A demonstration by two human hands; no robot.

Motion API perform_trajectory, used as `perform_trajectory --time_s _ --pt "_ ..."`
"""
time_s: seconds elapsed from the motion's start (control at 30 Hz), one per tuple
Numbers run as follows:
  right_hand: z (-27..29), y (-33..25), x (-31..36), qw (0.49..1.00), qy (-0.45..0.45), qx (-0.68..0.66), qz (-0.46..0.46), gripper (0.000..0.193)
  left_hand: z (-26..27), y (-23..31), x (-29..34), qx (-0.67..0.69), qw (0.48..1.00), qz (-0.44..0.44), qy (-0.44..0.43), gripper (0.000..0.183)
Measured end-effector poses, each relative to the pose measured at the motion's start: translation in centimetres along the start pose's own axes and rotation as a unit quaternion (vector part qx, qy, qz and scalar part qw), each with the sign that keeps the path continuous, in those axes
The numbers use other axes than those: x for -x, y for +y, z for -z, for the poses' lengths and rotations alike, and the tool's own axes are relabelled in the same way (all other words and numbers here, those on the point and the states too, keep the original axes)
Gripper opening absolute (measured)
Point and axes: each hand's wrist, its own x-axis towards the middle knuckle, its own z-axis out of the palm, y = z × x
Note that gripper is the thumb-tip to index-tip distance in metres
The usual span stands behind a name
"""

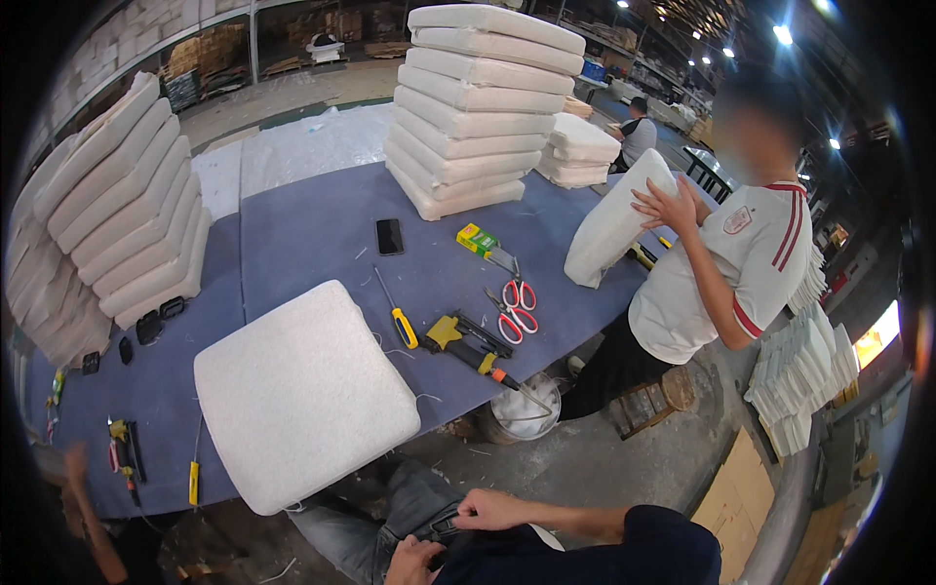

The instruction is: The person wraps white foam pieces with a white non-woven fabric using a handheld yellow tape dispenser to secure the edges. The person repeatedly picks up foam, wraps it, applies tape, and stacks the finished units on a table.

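White cushion (307, 395): laid flat at the near edge of the blue desk (302, 249); its underside is hidden, and neither hand is set on it.
Right hand (487, 509): held at the wearer's waist, fingers curled nearly closed; whether something small is gripped cannot be told.
Left hand (412, 561): held just beside the right, fingers bent; its forearm is hidden, and its grip cannot be made out.
Tools: a yellow screwdriver (404, 329), a yellow-and-black staple gun (464, 352) and red-and-white scissors (510, 309) are laid right of the cushion.
Far side: a tall cushion stack (478, 117) is stood behind a black phone (389, 237).
Co-worker: another cushion (619, 219) is held tilted in both hands.
Left rim: more stacked cushions (127, 205) are partly lost in the dark border.
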Motion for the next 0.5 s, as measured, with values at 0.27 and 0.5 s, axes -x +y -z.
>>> perform_trajectory --time_s 0.27,0.5 --pt "1.5 -4.0 -3.5 0.995 0.048 0.078 0.045 0.046 0.3 2.6 0.6 -0.099 0.993 0.056 0.02 0.04" --pt "0.0 -7.5 -5.4 0.986 0.084 0.066 0.128 0.043 -0.3 2.5 0.4 -0.187 0.978 0.086 0.016 0.042"
